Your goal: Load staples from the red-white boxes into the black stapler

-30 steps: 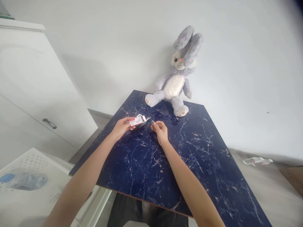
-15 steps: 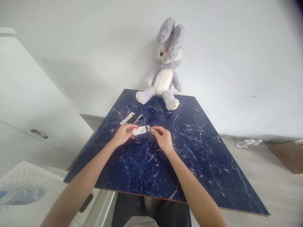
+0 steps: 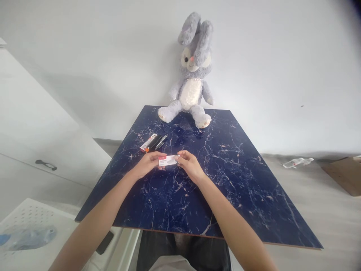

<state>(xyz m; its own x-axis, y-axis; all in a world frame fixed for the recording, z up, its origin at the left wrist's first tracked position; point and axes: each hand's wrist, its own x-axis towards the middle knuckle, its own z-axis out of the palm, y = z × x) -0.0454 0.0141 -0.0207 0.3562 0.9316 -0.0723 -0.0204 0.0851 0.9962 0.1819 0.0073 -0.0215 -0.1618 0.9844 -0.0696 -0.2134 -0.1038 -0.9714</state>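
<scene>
A small white and red cardboard box point(image 3: 167, 160) is held just above the dark blue marbled table point(image 3: 237, 195). My left hand point(image 3: 146, 164) grips its left end, fingers closed behind and thumb in front. At the opposite end, my right hand point(image 3: 189, 165) pinches the box, its thumb and fingertips covering that end. Beyond my left hand lie a second white and red box point(image 3: 148, 142), a black flat item with an orange tip point(image 3: 153, 143) and a slim silvery tool point(image 3: 161, 140), side by side on the table.
A grey plush rabbit point(image 3: 192, 90) sits at the table's back edge against the wall. To the left is a white cabinet point(image 3: 25, 131); at lower left, a white perforated surface bears a phone point(image 3: 105, 242). A clear bottle point(image 3: 296, 163) and cardboard box point(image 3: 344, 175) lie on the right-hand floor.
My right hand has moved left, onto the box's right end. The grey piece that stuck out of that end is no longer visible. The view has shifted slightly.
</scene>
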